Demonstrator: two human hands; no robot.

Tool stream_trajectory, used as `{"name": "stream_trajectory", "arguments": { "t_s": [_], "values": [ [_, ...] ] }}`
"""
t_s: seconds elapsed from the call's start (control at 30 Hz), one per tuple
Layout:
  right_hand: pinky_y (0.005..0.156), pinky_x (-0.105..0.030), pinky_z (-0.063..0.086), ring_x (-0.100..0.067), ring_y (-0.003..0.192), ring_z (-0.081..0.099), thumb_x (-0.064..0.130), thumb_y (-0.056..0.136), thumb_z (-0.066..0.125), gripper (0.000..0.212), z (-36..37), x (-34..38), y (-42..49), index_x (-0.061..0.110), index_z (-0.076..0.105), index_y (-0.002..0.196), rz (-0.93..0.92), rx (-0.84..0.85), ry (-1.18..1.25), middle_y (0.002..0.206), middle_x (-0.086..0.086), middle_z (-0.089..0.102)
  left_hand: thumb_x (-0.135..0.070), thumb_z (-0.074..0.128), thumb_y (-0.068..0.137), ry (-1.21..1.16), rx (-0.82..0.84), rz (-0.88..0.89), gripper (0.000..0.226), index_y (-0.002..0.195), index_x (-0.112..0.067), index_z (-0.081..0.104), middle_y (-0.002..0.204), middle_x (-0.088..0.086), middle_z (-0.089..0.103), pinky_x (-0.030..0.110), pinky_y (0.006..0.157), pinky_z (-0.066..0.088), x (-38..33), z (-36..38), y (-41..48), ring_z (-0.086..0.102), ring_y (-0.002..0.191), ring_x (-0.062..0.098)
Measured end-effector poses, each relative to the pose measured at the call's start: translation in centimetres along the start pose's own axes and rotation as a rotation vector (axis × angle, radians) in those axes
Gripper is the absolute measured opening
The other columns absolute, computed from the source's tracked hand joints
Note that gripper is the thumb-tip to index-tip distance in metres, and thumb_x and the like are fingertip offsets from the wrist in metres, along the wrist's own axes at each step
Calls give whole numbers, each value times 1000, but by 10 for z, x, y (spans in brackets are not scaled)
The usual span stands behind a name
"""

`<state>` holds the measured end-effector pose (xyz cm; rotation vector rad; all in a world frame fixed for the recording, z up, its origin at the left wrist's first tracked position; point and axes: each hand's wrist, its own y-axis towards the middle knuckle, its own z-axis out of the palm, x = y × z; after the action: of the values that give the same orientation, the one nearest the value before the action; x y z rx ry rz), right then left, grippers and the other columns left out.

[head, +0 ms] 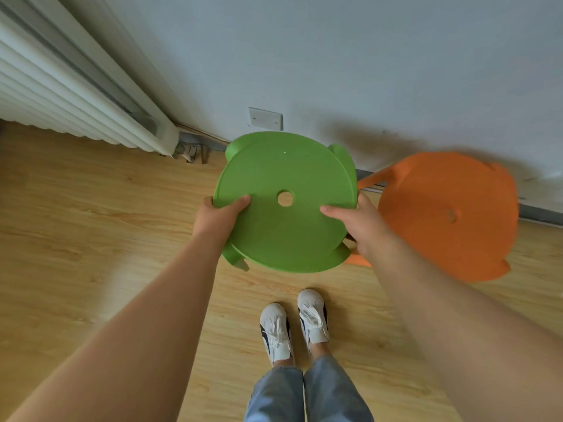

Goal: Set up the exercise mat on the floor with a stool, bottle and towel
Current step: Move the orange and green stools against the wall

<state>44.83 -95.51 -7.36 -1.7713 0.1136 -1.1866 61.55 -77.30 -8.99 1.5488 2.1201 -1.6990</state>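
The person holds a bright green round plastic stool (283, 236) with both hands, in front of the body and over the light wooden laminate floor (91, 223). The seat is a smooth flat disc with a raised line near its rim and a round hole in the middle. A very small second hole shows near its far edge. The seat is tilted towards the camera. Parts of three green legs come out from under it, two on the far side and one at the near left. It cannot be told if any leg touches the floor.

The left hand (217, 216) grips the left edge of the seat, with the thumb lying on top and the other fingers hidden under the rim. The right hand (362, 222) grips the right edge in the same way, thumb on top.

Just beside the green stool, on its right, is an orange round plastic stool (441, 245) of the same shape, blurred, close to the pale grey wall (335, 56). A white socket plate (265, 118) sits low on this wall. A white ribbed radiator (61, 95) runs along the left. Below are two white sneakers with dark stripes (275, 330) and the light blue jeans (304, 394) of the person.
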Motion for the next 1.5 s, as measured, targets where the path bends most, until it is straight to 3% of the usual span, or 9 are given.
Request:
{"name": "stream_trajectory", "arguments": {
  "t_s": [0.23,0.47,0.63,0.83,1.07,1.13,1.27,1.4,1.5],
  "values": [
    [78,-33,47,-19,105,62,1,72,79,71,-4,3,52,20,47,133,52,0,-26,118,1,66,-38,80,70,0,96,-47,73,130,-17,44,109,1,57,41,87,49,-13,28,39,57,98,25],
    [83,-37,49,-19,103,62,-4,71,77,74,-3,-4,66,25,45,131,89,-64,-14,115,3,65,-28,73,74,-49,84,-69,56,121,-24,44,92,-8,55,27,57,41,-18,42,47,54,79,13],
    [71,-28,47,-13,96,59,-2,74,77,74,4,-6,62,18,40,134,105,-109,-6,120,1,62,-27,74,77,81,71,49,67,136,-27,41,111,-2,58,34,77,47,-25,35,51,56,92,22],
    [90,-34,40,-30,121,51,17,82,74,70,24,-2,61,3,29,135,132,-239,-378,136,-12,50,-26,61,88,319,93,119,79,151,-33,15,137,7,49,42,92,49,-35,26,48,54,114,31],
    [92,-32,45,-31,118,55,16,83,67,62,37,21,42,10,38,138,141,-305,-566,134,-14,52,-29,61,87,230,102,148,73,149,-34,23,140,0,44,24,64,49,-23,12,9,53,106,18],
    [91,-33,46,-31,117,55,19,84,65,61,47,31,26,12,39,139,95,-288,-618,134,-14,51,-30,62,87,205,123,145,72,148,-34,26,141,-2,42,17,59,44,-18,4,-11,50,103,15],
    [85,-27,41,-29,118,54,33,85,65,68,75,49,-8,13,36,143,-29,-161,-660,138,-10,49,-32,61,86,170,149,155,70,148,-35,28,146,-1,42,37,91,44,-14,-15,-50,47,125,23],
    [58,-20,34,-14,79,52,31,86,65,68,101,60,-51,14,35,145,-147,-39,-712,135,-6,53,-34,59,87,164,101,148,67,147,-34,29,146,0,42,31,82,36,-11,-35,-90,47,124,22],
    [69,-18,38,-17,92,59,35,86,64,70,115,62,-90,18,33,147,-211,64,-846,144,-6,44,-38,54,88,167,64,113,65,148,-33,28,144,7,46,31,87,42,1,-55,-122,52,121,25]
  ]
}}
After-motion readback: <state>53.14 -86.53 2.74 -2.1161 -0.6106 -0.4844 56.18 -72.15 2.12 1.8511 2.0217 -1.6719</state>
